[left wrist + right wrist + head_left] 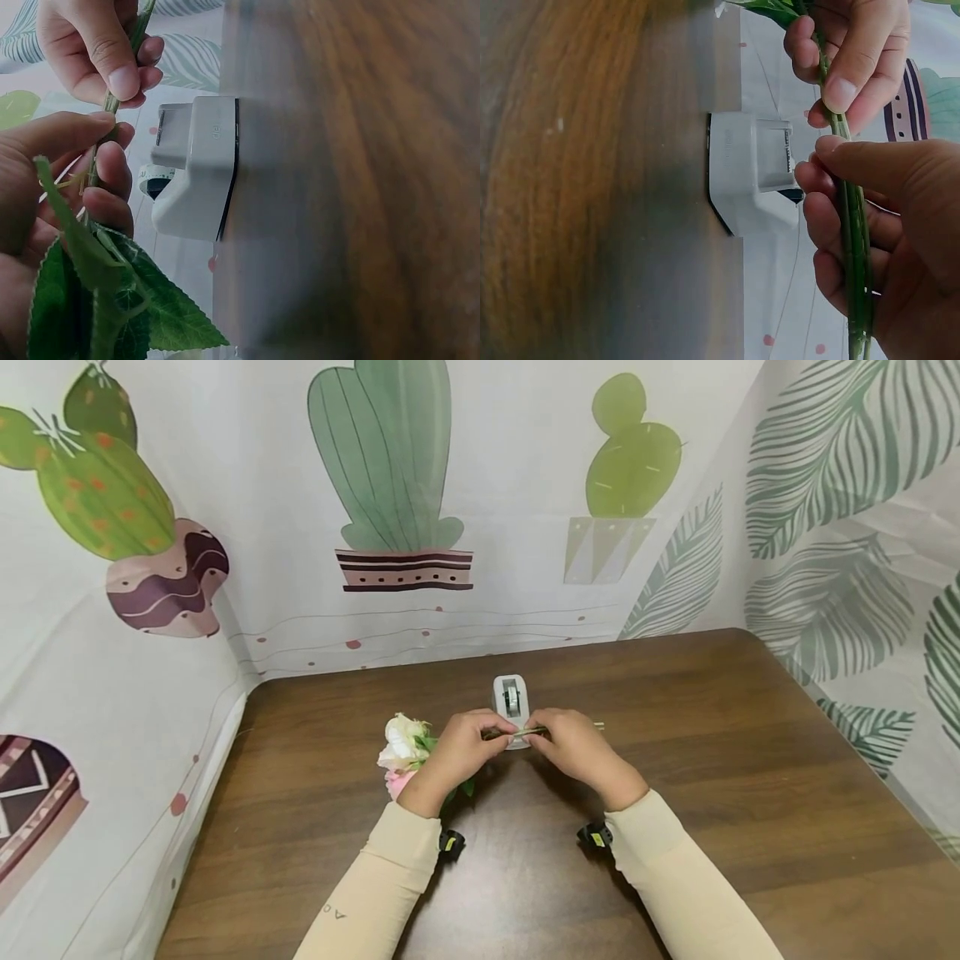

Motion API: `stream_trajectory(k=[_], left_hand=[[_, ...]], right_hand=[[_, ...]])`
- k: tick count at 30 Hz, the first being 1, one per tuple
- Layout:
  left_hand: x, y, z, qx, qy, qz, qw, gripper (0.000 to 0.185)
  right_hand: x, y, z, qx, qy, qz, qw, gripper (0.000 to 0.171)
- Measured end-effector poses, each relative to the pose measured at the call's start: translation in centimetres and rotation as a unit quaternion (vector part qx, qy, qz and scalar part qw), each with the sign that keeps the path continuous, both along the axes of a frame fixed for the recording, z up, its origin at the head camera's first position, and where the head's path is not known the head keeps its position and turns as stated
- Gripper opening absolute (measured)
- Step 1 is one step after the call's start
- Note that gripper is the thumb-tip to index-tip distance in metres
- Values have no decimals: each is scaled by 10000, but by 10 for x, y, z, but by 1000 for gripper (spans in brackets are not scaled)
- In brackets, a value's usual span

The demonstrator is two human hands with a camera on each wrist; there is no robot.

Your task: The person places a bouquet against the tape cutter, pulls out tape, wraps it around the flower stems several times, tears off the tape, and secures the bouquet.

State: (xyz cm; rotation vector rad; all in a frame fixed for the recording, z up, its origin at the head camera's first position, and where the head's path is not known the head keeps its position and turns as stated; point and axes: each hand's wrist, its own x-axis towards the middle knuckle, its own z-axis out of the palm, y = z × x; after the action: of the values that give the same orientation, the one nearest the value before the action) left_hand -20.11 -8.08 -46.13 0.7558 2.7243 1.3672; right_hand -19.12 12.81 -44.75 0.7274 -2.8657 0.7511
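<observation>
Both hands pinch a bundle of green flower stems (853, 247) between thumbs and fingers, held level and close together. The left hand (459, 750) grips nearer the blooms, beside the leaves (169, 300). The right hand (576, 747) holds farther along, with stem ends poking out past it on the right. A white flower (403, 743) and a pink flower (397, 783) hang at the left, partly hidden by the left hand and forearm. A pale, shiny patch shows on the stems between the thumbs; whether it is tape, I cannot tell. Just beyond the fingertips stands a white tape dispenser (512, 693).
The brown wooden table (712, 760) carries the dispenser. A white cloth backdrop (517, 468) printed with cacti and leaves hangs along the table's back and sides. In the left wrist view, a tape roll (150, 180) sits in the dispenser.
</observation>
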Motion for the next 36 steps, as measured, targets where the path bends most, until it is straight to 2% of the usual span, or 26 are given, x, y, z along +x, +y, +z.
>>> stream_trajectory(k=[12,23,30,36], left_hand=[[1,1,1,-67,178,-25,9998,11],[1,2,3,-214,250,122,9994,8],[1,1,6,-639,76,150,9978,9],[2,-2,10,-1052,88,-36,9944,14]], right_hand=[[2,-1,-4,91,363,-20,9993,5],[2,0,-6,37,699,157,9974,6],[1,1,-7,-21,991,312,9946,7],[2,1,-7,-16,1221,423,9916,8]])
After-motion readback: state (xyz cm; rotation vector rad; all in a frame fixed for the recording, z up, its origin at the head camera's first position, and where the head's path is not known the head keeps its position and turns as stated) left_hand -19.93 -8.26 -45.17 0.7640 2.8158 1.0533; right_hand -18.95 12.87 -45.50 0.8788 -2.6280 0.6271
